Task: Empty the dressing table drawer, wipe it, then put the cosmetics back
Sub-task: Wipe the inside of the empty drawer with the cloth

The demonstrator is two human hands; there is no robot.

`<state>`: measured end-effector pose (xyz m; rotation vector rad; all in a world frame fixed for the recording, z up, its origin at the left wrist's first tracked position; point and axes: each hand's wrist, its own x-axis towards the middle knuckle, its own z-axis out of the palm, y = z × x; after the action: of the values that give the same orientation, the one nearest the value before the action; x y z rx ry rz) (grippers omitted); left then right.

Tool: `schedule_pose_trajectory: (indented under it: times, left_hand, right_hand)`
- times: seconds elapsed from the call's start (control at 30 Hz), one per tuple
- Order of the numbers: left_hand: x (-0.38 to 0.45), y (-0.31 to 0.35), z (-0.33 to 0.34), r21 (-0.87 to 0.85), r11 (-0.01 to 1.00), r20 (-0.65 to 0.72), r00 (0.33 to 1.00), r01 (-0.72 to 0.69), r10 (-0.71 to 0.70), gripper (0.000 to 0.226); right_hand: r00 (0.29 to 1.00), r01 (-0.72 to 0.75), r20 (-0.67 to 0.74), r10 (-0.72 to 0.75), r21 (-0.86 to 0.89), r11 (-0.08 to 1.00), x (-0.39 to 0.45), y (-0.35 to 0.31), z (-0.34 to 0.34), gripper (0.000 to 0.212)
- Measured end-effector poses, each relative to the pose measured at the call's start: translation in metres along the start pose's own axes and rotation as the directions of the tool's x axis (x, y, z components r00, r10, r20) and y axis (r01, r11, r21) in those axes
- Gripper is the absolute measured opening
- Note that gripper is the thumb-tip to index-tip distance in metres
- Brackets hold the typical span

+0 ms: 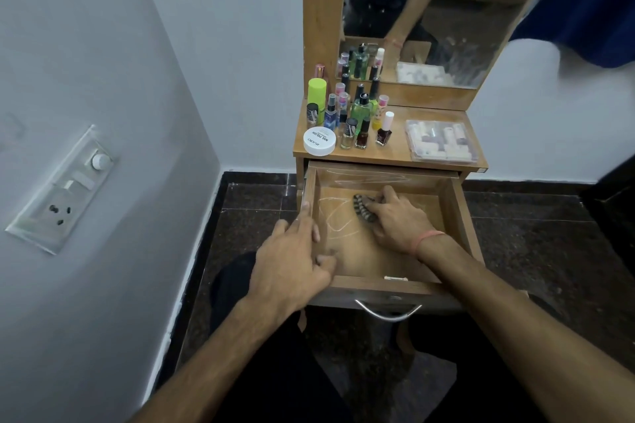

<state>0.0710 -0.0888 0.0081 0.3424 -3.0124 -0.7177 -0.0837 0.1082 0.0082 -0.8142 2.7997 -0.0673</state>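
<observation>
The wooden drawer [446,213] of the dressing table is pulled out, and white streaks mark its floor. Inside it, my right hand [398,216] presses a dark striped cloth [362,208] against the drawer floor. My left hand [295,257] rests on the drawer's left wall, fingers over the edge. Several cosmetics bottles [360,113] stand on the table top [395,151], along with a white round tub [319,141] and a clear box of small items [441,141].
A mirror [446,10] rises behind the table top. A wall with a switch panel [65,189] stands to the left. Dark stone floor [536,233] surrounds the table. The drawer's metal handle [388,311] faces me. A blue cloth [591,0] hangs at upper right.
</observation>
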Motion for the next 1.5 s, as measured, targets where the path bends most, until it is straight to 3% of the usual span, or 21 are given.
schedule_pose_trajectory:
  times: [0.17, 0.27, 0.37, 0.57, 0.77, 0.97, 1.13, 1.33, 1.5]
  left_hand:
    - [0.0, -0.002, 0.003, 0.009, 1.0, 0.013, 1.0, 0.007, -0.007, 0.061]
    - [-0.001, -0.002, 0.005, -0.061, 0.998, 0.018, 1.0, 0.01, -0.009, 0.081]
    - [-0.001, -0.003, 0.008, -0.117, 0.993, -0.001, 1.0, -0.007, 0.007, 0.083]
    - [0.001, -0.005, 0.012, -0.135, 0.991, -0.009, 1.0, -0.008, 0.007, 0.099]
    - [0.001, -0.005, 0.013, -0.119, 0.992, -0.018, 0.999, -0.035, 0.033, 0.079]
    - [0.003, -0.008, 0.016, -0.131, 0.991, -0.008, 0.999, -0.036, 0.036, 0.103]
    - [0.003, -0.008, 0.013, -0.13, 0.991, -0.011, 1.0, -0.027, 0.026, 0.097]
    - [0.0, -0.005, 0.012, -0.144, 0.989, -0.007, 1.0, -0.012, 0.011, 0.096]
    - [0.002, -0.007, 0.013, -0.092, 0.995, -0.02, 1.0, -0.025, 0.023, 0.08]
  right_hand:
    - [0.992, 0.129, 0.013, -0.129, 0.025, 0.991, 0.006, -0.018, 0.006, 0.043]
    - [0.994, 0.107, -0.001, -0.107, -0.05, 0.993, 0.007, -0.006, -0.002, 0.044]
    - [0.998, 0.03, -0.048, -0.033, -0.057, 0.998, 0.024, -0.017, -0.008, 0.035]
    - [0.979, 0.201, -0.042, -0.199, 0.041, 0.979, 0.026, -0.041, 0.006, 0.038]
    - [0.991, 0.107, -0.082, -0.107, -0.003, 0.994, 0.038, -0.028, -0.003, 0.035]
    - [0.949, 0.315, -0.013, -0.314, 0.056, 0.948, 0.026, -0.04, 0.008, 0.036]
    - [0.973, 0.231, -0.041, -0.229, 0.067, 0.971, 0.034, -0.024, -0.001, 0.038]
    - [0.897, 0.416, 0.112, -0.428, 0.111, 0.902, 0.014, -0.02, 0.013, 0.031]
    - [0.958, 0.28, 0.039, -0.284, 0.086, 0.956, 0.018, -0.012, 0.003, 0.033]
